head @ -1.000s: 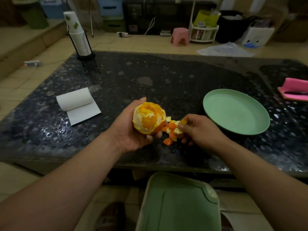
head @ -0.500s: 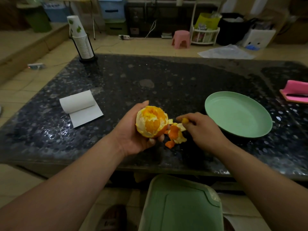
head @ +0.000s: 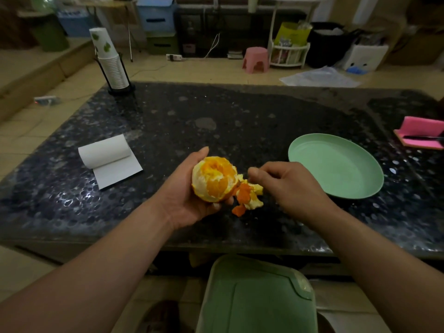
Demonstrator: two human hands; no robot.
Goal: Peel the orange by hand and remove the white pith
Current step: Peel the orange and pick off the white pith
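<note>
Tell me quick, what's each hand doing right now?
Left hand: holding the partly peeled orange.
Right hand: curled above the peel scraps; whether it pinches anything cannot be told.

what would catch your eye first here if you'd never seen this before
The bright, half-peeled orange, cupped in the left hand over the near middle of the dark speckled stone table, stands out first. Just right of it a small heap of orange peel scraps lies on the table, with the right hand, fingers curled, close beside it. Further right sits an empty round pale green plate.
</note>
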